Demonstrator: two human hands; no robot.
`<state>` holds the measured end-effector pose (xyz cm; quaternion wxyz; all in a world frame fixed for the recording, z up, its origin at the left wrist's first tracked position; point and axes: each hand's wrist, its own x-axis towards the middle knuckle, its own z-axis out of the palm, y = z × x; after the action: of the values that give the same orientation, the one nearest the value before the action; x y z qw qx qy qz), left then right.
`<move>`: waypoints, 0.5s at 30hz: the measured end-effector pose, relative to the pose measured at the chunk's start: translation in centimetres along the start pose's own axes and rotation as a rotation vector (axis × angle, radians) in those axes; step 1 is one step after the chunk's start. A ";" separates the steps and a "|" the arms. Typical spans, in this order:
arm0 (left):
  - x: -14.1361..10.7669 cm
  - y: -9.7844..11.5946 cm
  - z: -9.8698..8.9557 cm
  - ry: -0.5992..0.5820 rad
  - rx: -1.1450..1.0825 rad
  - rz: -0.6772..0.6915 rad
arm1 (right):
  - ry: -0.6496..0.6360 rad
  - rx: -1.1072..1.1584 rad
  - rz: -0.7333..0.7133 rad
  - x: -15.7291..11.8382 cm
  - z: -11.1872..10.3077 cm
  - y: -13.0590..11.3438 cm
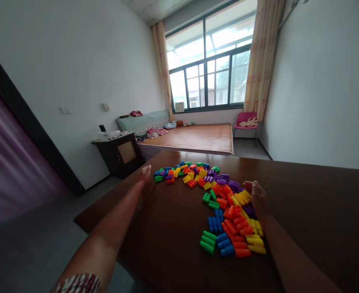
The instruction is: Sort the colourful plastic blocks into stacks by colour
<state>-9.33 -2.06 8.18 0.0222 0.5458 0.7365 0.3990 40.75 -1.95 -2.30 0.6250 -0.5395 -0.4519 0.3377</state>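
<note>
A long curved heap of plastic building blocks (234, 213) lies on the brown table, in red-orange, yellow, green, blue and purple. Each block looks like a few short tubes joined side by side. My left hand (144, 172) rests at the far left end of the heap, just left of some green and blue blocks (159, 178); it holds nothing visible and its fingers look loosely extended. On the right side, my right hand (258, 195) stands beside the yellow blocks (243, 197), fingers apart and curving toward them, nothing visible in its grasp.
The glossy brown table (170, 228) fills the foreground, its left corner near my left forearm. Beyond it stand a bed with a woven mat (194, 136), a dark cabinet (121, 152) and a pink chair (245, 120). A window (209, 77) is behind.
</note>
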 end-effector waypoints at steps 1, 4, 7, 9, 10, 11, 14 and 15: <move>0.8 -1.0 0.1 -0.026 -0.019 -0.023 | 0.013 -0.006 0.003 0.2 -0.1 0.2; 2.8 -2.7 2.0 -0.133 -0.102 -0.066 | 0.042 -0.027 0.016 0.4 -0.5 0.6; 4.2 -2.9 5.0 -0.252 -0.210 -0.057 | 0.017 -0.045 0.041 0.2 -1.1 0.6; 4.8 -2.5 6.8 -0.334 -0.289 -0.025 | 0.006 -0.062 0.055 0.0 -1.5 0.5; 5.0 -2.1 7.5 -0.373 -0.325 -0.005 | -0.001 -0.079 0.057 0.0 -1.7 0.4; 5.1 -1.8 8.0 -0.408 -0.358 0.017 | -0.011 -0.100 0.053 0.0 -1.9 0.3; 4.6 -0.7 9.1 -0.509 -0.423 0.085 | -0.036 -0.165 0.014 0.0 -2.3 -0.1; 4.2 -0.3 9.4 -0.545 -0.432 0.126 | -0.034 -0.177 0.001 -0.1 -2.3 -0.3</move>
<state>-6.92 6.67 3.31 0.3081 0.6591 0.5672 0.3859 42.84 -2.90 -2.04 0.5670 -0.5871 -0.4902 0.3058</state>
